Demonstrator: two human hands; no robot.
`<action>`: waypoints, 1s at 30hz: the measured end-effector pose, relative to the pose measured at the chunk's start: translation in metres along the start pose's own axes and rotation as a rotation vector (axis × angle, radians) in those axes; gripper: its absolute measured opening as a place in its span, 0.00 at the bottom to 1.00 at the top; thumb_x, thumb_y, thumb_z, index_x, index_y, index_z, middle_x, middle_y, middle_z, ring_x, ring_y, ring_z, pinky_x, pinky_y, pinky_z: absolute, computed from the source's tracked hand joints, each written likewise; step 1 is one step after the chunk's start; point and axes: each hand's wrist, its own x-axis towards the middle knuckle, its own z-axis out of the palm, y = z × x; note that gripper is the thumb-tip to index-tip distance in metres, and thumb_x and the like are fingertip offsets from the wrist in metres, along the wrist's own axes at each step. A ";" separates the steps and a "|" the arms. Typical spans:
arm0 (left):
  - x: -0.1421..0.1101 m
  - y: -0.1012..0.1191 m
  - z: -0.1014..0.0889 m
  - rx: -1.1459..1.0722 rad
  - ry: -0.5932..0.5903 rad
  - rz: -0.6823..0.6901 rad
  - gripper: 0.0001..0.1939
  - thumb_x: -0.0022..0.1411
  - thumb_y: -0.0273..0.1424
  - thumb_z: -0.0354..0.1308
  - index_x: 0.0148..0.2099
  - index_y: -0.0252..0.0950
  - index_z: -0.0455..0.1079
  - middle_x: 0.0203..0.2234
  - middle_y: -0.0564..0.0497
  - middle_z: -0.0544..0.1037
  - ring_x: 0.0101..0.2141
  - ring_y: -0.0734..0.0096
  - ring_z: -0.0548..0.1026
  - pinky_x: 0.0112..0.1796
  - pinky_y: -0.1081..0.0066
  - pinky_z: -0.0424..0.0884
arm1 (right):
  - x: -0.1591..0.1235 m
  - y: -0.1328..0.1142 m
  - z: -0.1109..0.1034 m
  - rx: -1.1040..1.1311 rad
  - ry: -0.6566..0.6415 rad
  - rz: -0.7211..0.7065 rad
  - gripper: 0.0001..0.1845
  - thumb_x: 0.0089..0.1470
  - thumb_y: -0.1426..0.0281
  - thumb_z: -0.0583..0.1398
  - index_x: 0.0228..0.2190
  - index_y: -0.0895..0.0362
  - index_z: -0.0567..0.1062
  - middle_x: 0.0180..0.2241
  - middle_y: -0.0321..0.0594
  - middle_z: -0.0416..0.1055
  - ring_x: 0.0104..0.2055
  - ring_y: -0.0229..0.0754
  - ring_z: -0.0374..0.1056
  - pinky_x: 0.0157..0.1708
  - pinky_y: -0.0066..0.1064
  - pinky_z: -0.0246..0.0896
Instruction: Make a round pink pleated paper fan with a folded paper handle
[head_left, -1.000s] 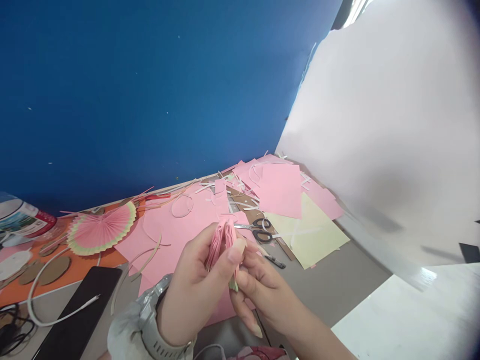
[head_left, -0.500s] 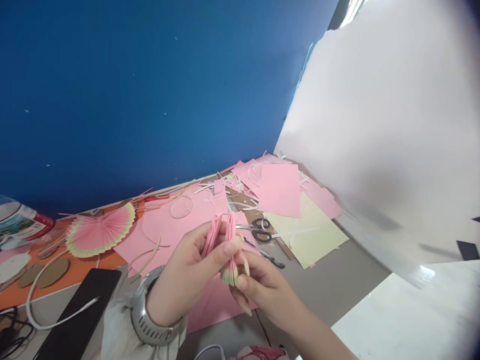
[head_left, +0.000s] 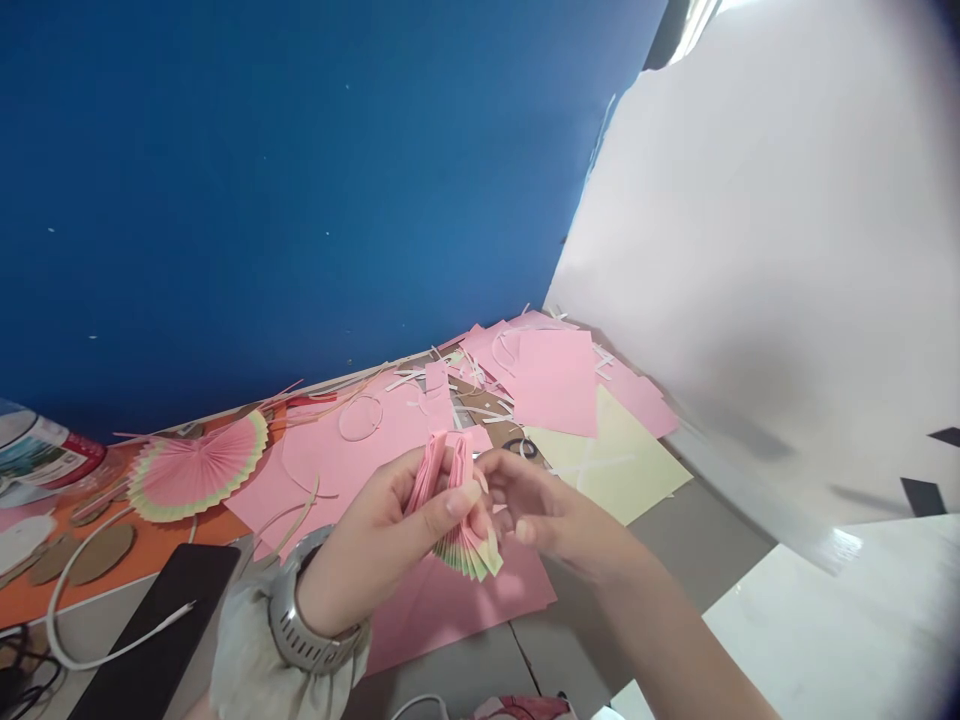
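Observation:
My left hand (head_left: 390, 545) pinches a pleated pink paper fan (head_left: 450, 500) with green-yellow edges, thumb across its folds; a silver watch sits on that wrist. My right hand (head_left: 536, 510) is just right of the fan, fingers curled and touching its top folds near the pink end. The fan's lower end splays out below my left thumb. Both hands hover above pink paper sheets (head_left: 352, 450) on the table.
A finished pink fan half-circle (head_left: 196, 468) lies at left on orange paper. A black phone (head_left: 161, 625) with a white cable lies at front left. Scissors (head_left: 521, 447) peek out behind my right hand. Pale yellow sheet (head_left: 622, 455), paper strips, blue wall, white wall right.
My right hand has risen from under the fan to its upper right side. The fan's lower end has splayed open. My left hand keeps its pinch.

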 end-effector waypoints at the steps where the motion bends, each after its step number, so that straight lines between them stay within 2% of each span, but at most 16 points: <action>1: 0.000 0.000 0.001 0.001 0.002 0.012 0.11 0.63 0.36 0.55 0.31 0.35 0.67 0.24 0.54 0.71 0.25 0.79 0.67 0.28 0.78 0.64 | 0.003 0.003 0.001 0.020 -0.029 0.008 0.23 0.42 0.58 0.68 0.36 0.55 0.69 0.31 0.34 0.61 0.32 0.35 0.57 0.31 0.27 0.55; 4: 0.000 -0.001 0.002 0.014 0.022 0.036 0.11 0.63 0.36 0.55 0.31 0.35 0.66 0.23 0.55 0.72 0.25 0.79 0.68 0.28 0.79 0.64 | 0.007 0.010 0.008 0.024 -0.027 0.017 0.19 0.42 0.62 0.69 0.31 0.57 0.68 0.30 0.35 0.62 0.34 0.36 0.58 0.34 0.29 0.55; 9: 0.002 -0.002 -0.001 0.093 0.027 0.033 0.10 0.64 0.36 0.54 0.32 0.36 0.65 0.24 0.54 0.73 0.27 0.78 0.69 0.30 0.78 0.65 | 0.007 0.013 0.015 0.038 0.063 0.009 0.18 0.46 0.66 0.67 0.38 0.56 0.67 0.32 0.34 0.61 0.35 0.36 0.59 0.36 0.30 0.57; 13: 0.005 -0.005 -0.004 0.165 0.060 0.035 0.11 0.64 0.37 0.54 0.32 0.36 0.63 0.27 0.52 0.73 0.28 0.76 0.68 0.32 0.74 0.66 | 0.007 0.011 0.017 0.028 0.086 -0.014 0.13 0.49 0.68 0.65 0.34 0.56 0.68 0.30 0.33 0.59 0.33 0.34 0.60 0.36 0.29 0.57; 18: 0.007 -0.011 -0.003 0.148 0.075 0.008 0.11 0.63 0.38 0.54 0.33 0.36 0.64 0.29 0.52 0.70 0.33 0.73 0.69 0.33 0.75 0.67 | 0.007 0.014 0.013 -0.030 0.070 -0.042 0.10 0.49 0.69 0.65 0.28 0.58 0.68 0.28 0.32 0.57 0.30 0.33 0.55 0.32 0.27 0.53; 26: 0.008 -0.010 0.003 0.088 0.010 -0.007 0.08 0.63 0.37 0.55 0.37 0.38 0.69 0.31 0.52 0.72 0.36 0.72 0.71 0.39 0.73 0.69 | 0.007 0.009 0.007 -0.017 -0.039 0.000 0.10 0.49 0.69 0.65 0.26 0.58 0.68 0.26 0.34 0.62 0.30 0.35 0.58 0.31 0.30 0.54; 30: 0.010 -0.011 0.004 0.087 -0.027 -0.004 0.07 0.63 0.35 0.56 0.38 0.38 0.70 0.33 0.52 0.74 0.36 0.73 0.72 0.40 0.74 0.69 | 0.006 0.007 0.010 -0.007 -0.011 0.016 0.09 0.49 0.69 0.64 0.27 0.58 0.69 0.26 0.33 0.63 0.29 0.34 0.60 0.32 0.29 0.57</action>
